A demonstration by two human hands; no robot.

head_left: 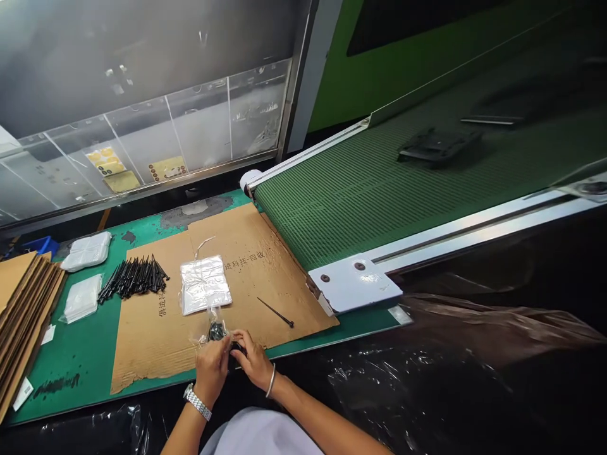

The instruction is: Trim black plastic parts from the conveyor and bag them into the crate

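Note:
At the front edge of the cardboard, my left hand (212, 370) is closed on a small clear plastic bag (217, 330) with something black inside it. My right hand (255, 361) meets it from the right, thumb and fingers pinching a small black part (237, 346) near the bag's mouth; its exact kind is hidden by the fingers. Just beyond lies a stack of clear bags (205, 284). One thin black pin with a wider head (275, 312) lies alone to the right. A pile of similar black pins (135, 278) sits to the left.
Flat cardboard (156, 354) covers part of the green table (90, 379). More bag stacks (88, 251) and stacked cardboard sheets (28, 316) stand at left. A green conveyor belt (332, 202) slopes up at right, carrying black moulded parts (436, 145). Behind is a clear-pocketed panel (203, 136).

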